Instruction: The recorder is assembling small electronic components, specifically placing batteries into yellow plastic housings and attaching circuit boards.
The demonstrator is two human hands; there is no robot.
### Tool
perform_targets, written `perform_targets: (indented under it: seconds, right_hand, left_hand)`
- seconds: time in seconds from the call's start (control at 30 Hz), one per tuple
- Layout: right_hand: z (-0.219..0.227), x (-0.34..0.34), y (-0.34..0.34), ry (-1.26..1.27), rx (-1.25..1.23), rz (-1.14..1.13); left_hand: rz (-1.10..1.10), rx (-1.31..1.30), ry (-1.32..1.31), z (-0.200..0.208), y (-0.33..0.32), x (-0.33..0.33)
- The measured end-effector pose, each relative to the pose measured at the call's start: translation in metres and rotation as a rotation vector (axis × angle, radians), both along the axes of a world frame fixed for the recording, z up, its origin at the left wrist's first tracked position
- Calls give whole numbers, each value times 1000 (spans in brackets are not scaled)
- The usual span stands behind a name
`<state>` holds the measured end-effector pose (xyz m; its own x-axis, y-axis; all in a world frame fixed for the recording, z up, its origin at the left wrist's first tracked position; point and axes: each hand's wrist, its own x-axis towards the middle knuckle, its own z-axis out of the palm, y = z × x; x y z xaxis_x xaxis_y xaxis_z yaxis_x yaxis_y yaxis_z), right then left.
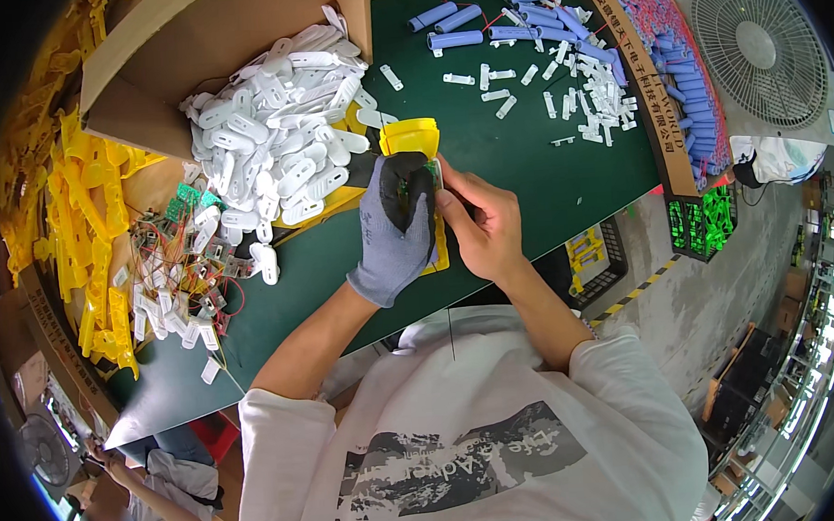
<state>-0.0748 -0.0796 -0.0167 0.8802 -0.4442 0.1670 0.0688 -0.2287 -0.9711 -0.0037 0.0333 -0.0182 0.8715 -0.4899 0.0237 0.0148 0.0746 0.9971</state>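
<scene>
My left hand (398,225), in a grey glove with black fingers, is wrapped round a yellow plastic casing (409,135) held above the green table. The casing's rounded end sticks out past the fingers, and a strip of its lower part shows below them. At the casing's right edge, my bare right hand (486,220) has its thumb and fingers closed against it. A sliver of green shows between the hands; what it belongs to is hidden. Left of the gloved hand lies a large heap of white oval plastic covers (280,135).
A cardboard box (152,67) stands behind the heap. Small wired circuit boards (188,265) and yellow plastic parts (85,223) lie at the left. Blue cylindrical cells (456,39) and small white pieces (598,101) lie at the far right, beside a carton of cells (699,109) and a fan (757,44).
</scene>
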Motion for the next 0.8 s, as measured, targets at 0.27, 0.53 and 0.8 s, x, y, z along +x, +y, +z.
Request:
perform_targets:
  seconds: [0.27, 0.53, 0.8]
  right_hand:
    - [29, 2, -3, -85, -558, 83]
    - [24, -4, -5, -106, -372, 102]
    - [16, -61, -40, 33, -225, 206]
  left_hand:
    - [-8, -12, -305, 10, 3, 3]
    - [41, -98, -2, -2, 2, 1]
    - [78, -63, 147, 22, -8, -9]
